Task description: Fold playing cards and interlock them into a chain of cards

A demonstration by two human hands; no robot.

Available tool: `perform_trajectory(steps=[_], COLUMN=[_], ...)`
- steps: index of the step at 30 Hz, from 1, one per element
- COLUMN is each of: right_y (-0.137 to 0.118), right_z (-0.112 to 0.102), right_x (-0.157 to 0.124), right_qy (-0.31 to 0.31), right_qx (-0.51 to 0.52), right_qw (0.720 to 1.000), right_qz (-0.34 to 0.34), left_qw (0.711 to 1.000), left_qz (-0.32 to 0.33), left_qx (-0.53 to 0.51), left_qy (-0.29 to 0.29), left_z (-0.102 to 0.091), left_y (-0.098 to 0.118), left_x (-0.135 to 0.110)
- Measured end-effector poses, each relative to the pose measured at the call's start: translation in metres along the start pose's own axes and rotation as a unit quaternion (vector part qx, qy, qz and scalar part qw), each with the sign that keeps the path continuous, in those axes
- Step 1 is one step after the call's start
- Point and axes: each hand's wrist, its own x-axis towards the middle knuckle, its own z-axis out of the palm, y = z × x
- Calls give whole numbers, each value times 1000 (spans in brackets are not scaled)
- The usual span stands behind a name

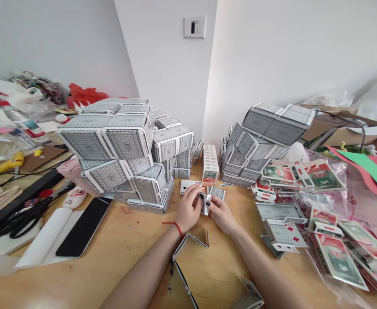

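Just below the fingers, a zigzag of folded playing cards (188,262) stands on the wooden tabletop (133,262), and another folded card (249,298) lies near the right forearm. The left hand (187,207) and right hand (221,213) meet over a small folded card piece (205,204). The fingertips (199,192) of both hands pinch it from either side, with the other fingers curled close, not spread. A red string bracelet (176,228) circles the left wrist. Just past the left fingertips lies a spade-marked card (186,186); just past the right ones, a card-back strip (217,193). Farther on, a narrow upright stack of folded cards (210,163) stands between two large stacked card constructions (111,150) (259,146). Right of the fingers, loose folded cards (281,219) lie by a clear plastic bag (346,201). A slipping pinch could spring the fold open; a stray knock could topple the nearby stacks.
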Motion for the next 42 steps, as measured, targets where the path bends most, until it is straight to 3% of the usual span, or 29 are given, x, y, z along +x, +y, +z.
perform_trajectory(steps=[5,14,18,21,25,32,42], right_y=[-1,-4,-3,-3,-4,-2,-4], right_z=[0,0,-2,-4,-5,-4,-4], right_x=[2,4,7,8,7,6,3], right_qy=[10,24,49,74,103,110,132], right_qx=[-1,109,137,143,124,9,-52], right_qw=[1000,993,989,987,986,992,988], right_qz=[7,27,4,-19,-50,-65,-56], left_qw=[999,983,976,984,998,996,995], left_qz=[36,-42,-70,-56,-5,60,42], left_qx=[0,53,69,66,26,33,50], left_qy=[-1,169,196,157,61,-51,-71], left_z=[2,-3,-5,-4,-2,-5,0], left_y=[-1,-10,-12,-9,-1,10,3], left_x=[0,-1,-1,-2,-3,-2,-7])
